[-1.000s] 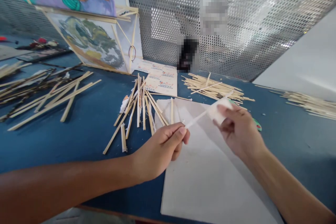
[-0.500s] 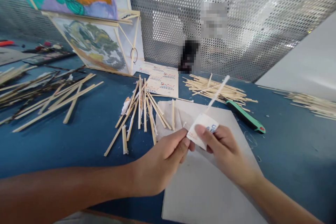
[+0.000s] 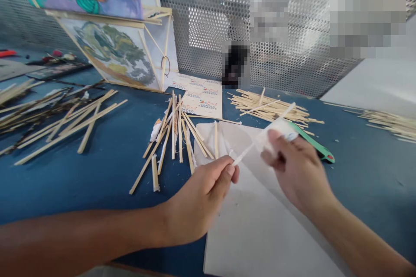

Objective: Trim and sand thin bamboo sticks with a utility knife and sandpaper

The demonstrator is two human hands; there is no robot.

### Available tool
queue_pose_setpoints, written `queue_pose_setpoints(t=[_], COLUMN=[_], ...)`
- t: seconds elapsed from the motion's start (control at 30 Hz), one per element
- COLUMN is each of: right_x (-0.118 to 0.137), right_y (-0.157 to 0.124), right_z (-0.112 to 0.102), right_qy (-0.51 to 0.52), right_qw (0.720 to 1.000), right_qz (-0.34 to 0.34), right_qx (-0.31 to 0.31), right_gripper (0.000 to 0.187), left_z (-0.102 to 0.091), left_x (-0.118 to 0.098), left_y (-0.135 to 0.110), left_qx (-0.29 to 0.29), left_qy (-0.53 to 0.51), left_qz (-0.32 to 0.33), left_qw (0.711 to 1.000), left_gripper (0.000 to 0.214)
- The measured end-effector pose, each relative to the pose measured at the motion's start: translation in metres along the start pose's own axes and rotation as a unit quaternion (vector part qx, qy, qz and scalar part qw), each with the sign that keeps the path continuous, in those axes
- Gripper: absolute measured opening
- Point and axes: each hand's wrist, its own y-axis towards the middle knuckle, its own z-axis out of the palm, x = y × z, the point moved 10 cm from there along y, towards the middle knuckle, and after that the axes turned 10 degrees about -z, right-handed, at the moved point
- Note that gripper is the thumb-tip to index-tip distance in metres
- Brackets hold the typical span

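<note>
Fingers [image 3: 227, 172] of the left hand [image 3: 198, 201] pinch one end of a thin stick [image 3: 244, 155] above the white sheet [image 3: 260, 233]; the right hand [image 3: 299, 171] clamps a folded paper scrap [image 3: 276, 132] round it — rubbing seems midway, with a pile of sticks [image 3: 269, 108] untouched.

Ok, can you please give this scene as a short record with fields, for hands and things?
Left hand: pinches one end of the thin stick
Right hand: holds the paper piece against that stick, further along
Under hands: white sheet on the blue table
Nearby: green-handled cutter, stick pile, painted kites
</note>
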Motion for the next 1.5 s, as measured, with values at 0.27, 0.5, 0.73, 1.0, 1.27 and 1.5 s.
queue_pose_setpoints(t=[0.27, 0.5, 0.73, 1.0, 1.27, 1.5], right_x=[0.004, 0.004, 0.0, 0.001, -0.003, 0.004], right_y=[0.005, 0.002, 0.005, 0.008, 0.005, 0.003], right_z=[-0.003, -0.011, 0.004, -0.016, -0.011, -0.003], right_qy=[0.002, -0.015, -0.012, 0.002, -0.011, -0.035], right_qw=[1.0, 0.999, 0.999, 1.0, 1.0, 0.998], right_qz=[-0.013, -0.012, 0.017, -0.007, -0.02, -0.026], right_qx=[0.005, -0.029, 0.034, -0.015, 0.01, 0.053], right_gripper=[0.056, 0.056, 0.058, 0.056, 0.055, 0.054], left_z=[0.002, -0.001, -0.003, 0.0, 0.0, 0.002], left_x=[0.0, -0.001, -0.004, -0.004, -0.009, -0.003], left_y=[0.001, 0.001, 0.001, -0.001, 0.0, -0.001], left_qx=[0.012, 0.007, -0.008, 0.006, 0.003, 0.007], left_qy=[-0.005, -0.012, -0.003, 0.004, 0.024, 0.022], left_qz=[-0.003, 0.006, 0.02, 0.017, 0.023, 0.008], left_qw=[1.0, 1.0, 1.0, 1.0, 0.999, 1.0], left_gripper=[0.044, 0.043, 0.044, 0.043, 0.042, 0.042])
